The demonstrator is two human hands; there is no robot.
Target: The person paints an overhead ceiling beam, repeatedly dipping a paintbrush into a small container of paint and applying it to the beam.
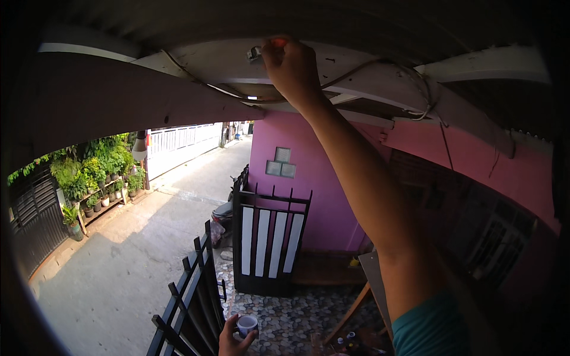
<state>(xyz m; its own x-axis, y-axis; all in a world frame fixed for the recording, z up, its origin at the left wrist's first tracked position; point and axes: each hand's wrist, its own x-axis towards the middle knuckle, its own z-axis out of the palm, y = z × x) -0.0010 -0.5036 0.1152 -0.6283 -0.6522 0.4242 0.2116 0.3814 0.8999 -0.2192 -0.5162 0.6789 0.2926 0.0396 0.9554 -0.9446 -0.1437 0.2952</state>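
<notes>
Fingers (271,58) of the raised right hand (298,70) are clamping together on a red-orange object (278,41), mostly hidden by the grip, close against a pale overhead beam (350,56); a small grey-white fitting (255,54) is showing just left of the thumb, though whether it is joined to that object I cannot tell. Low in the view, the left hand (231,343) is holding a small round cup (247,324) with a pale inside, its thumb and fingers closing around the wall, near a black metal gate (196,291). Above a teal sleeve (430,326), the bare right forearm (362,172) is crossing in front of a pink wall (309,169). A black-and-white gate panel (270,237) is standing before that wall, pebble-patterned tiles (309,307) are covering the floor below, and potted plants (104,190) are lining the far side of the lane (136,255).
</notes>
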